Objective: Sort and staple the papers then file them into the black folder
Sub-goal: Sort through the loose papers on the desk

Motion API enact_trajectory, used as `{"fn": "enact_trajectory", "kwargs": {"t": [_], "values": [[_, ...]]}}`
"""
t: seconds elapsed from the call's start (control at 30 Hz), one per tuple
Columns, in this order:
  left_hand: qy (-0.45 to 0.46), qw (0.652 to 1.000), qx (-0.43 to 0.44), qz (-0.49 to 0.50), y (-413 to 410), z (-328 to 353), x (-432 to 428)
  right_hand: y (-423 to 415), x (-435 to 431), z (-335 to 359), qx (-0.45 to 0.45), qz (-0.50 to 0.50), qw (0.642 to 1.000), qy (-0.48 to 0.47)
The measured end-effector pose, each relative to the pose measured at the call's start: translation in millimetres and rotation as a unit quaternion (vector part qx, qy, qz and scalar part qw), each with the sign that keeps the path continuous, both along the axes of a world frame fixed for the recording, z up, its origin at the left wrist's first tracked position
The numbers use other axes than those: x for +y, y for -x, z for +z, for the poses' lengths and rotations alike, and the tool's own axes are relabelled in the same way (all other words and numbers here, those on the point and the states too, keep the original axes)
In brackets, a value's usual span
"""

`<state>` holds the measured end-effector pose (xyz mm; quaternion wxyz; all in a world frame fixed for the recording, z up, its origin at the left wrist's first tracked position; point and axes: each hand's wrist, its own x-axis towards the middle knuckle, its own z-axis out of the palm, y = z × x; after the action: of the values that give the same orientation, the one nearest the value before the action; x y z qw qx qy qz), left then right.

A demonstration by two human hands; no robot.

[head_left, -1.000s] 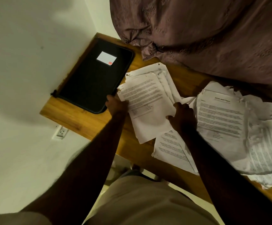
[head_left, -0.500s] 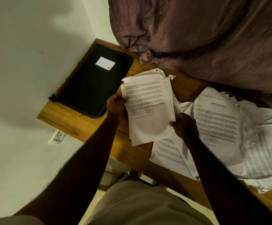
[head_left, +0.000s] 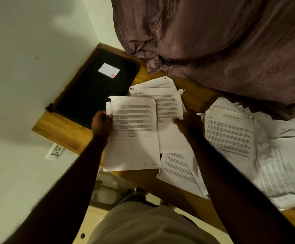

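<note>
My left hand (head_left: 101, 121) pinches the left edge of a printed sheet (head_left: 132, 134) and holds it above the wooden table (head_left: 63, 131). To its right my right hand (head_left: 187, 122) rests on the right edge of a small stack of printed pages (head_left: 167, 110); its fingers are partly hidden. The closed black folder (head_left: 93, 90) with a white label lies flat at the table's far left corner. Loose torn-edged papers (head_left: 231, 138) are spread over the right side, and more sheets (head_left: 178, 171) lie near the front edge. No stapler is visible.
A brown curtain (head_left: 213, 41) hangs over the back of the table. A white wall with a power socket (head_left: 56, 151) is on the left. My lap in beige cloth (head_left: 143, 222) shows below the table's front edge.
My left hand has pulled the top sheet off the stack and moved it left and toward me. My right hand stays at the stack's right edge.
</note>
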<state>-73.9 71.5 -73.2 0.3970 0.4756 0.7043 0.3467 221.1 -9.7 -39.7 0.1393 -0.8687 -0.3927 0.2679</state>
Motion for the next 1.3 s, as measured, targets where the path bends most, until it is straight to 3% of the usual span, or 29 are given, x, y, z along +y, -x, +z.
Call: {"fn": "enact_trajectory", "kwargs": {"t": [0.2, 0.43, 0.67, 0.83, 1.0, 1.2, 1.3], "values": [[-0.010, 0.994, 0.107, -0.023, 9.9, 1.7, -2.3, 1.6, 7.5, -10.3, 0.013, -0.014, 1.000, -0.013], [-0.026, 0.988, 0.146, -0.052, 10.1, 0.6, -7.4, -10.6, -1.2, -10.7, 0.055, 0.013, 0.994, -0.091], [-0.016, 0.985, 0.162, -0.060, 5.3, 6.3, -9.4, -13.1, -3.4, -9.6, 0.070, 0.008, 0.992, -0.104], [-0.013, 0.985, 0.164, -0.059, -1.6, 11.2, -9.1, -17.8, 2.1, -1.7, 0.069, -0.102, 0.988, -0.098], [-0.021, 0.985, 0.158, -0.065, -18.7, 20.3, -9.0, -53.5, 4.1, 34.5, 0.028, -0.137, 0.975, -0.173], [-0.074, 0.954, 0.286, -0.058, -61.4, 30.2, -12.7, -140.8, -47.8, 70.3, 0.032, -0.177, 0.963, -0.201], [-0.133, 0.930, 0.324, -0.113, -97.2, 33.0, -29.7, -180.0, -100.7, 74.2, 0.043, -0.230, 0.953, -0.193]]}}
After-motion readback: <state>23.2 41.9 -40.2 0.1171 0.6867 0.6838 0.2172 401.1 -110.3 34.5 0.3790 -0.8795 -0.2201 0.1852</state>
